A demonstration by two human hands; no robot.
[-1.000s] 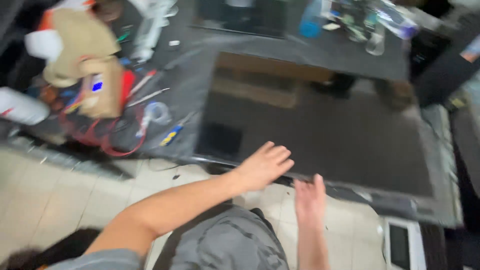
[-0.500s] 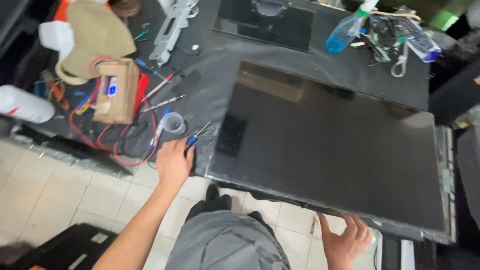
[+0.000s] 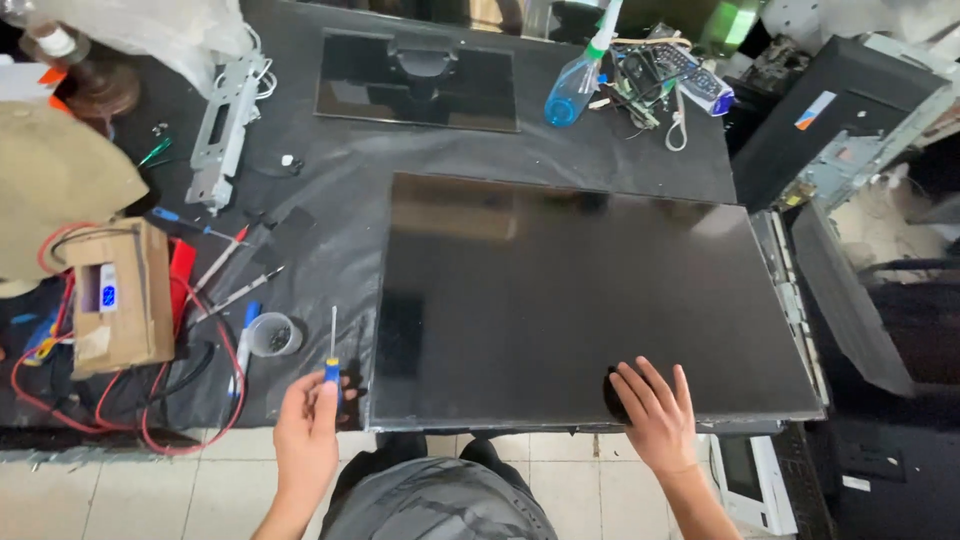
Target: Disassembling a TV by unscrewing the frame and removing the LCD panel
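Two bare hands work at the near edge of a black workbench (image 3: 560, 150). A large dark screen panel (image 3: 580, 300) lies flat on it, reaching the near edge and the right edge. The right hand (image 3: 655, 412) rests palm down on the panel's near right part, fingers spread and flat. The left hand (image 3: 308, 425) is closed around the blue handle of a small screwdriver (image 3: 332, 352), shaft pointing away, just left of the panel's near left corner. A small clear cup (image 3: 272, 334) stands just left of the screwdriver. Farther left, a cardboard box (image 3: 122, 296) sits among red wires (image 3: 150, 440). A blue spray bottle (image 3: 577, 82) lies near the far edge.
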